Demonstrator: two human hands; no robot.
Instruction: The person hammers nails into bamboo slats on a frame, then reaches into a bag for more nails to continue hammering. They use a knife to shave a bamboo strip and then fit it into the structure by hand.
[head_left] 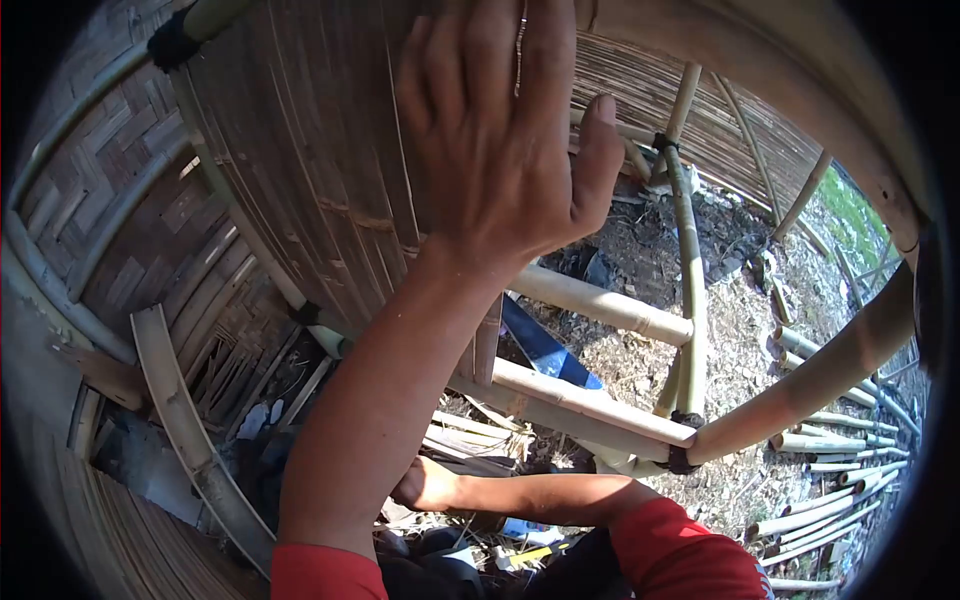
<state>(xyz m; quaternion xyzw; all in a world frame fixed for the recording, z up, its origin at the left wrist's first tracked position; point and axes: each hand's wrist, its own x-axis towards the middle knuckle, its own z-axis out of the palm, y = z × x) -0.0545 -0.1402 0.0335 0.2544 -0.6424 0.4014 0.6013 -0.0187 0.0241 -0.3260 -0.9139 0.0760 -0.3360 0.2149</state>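
Observation:
My left hand is raised at the top centre, its back to the camera, with its fingers stretched over a panel of split bamboo slats. The thumb stands apart to the right, and the fingertips run partly out of frame. Low in the middle, my right hand is below the frame's lower rail. My left forearm partly covers it, so its fingers and anything in them are hidden. Close to my left wrist, a horizontal bamboo pole runs right to an upright pole.
Woven bamboo wall stands at the left, with a curved bamboo strip below. A thick pole slants at the right, near cut bamboo poles on the ground. A blue sheet and a yellow-handled tool lie lower down.

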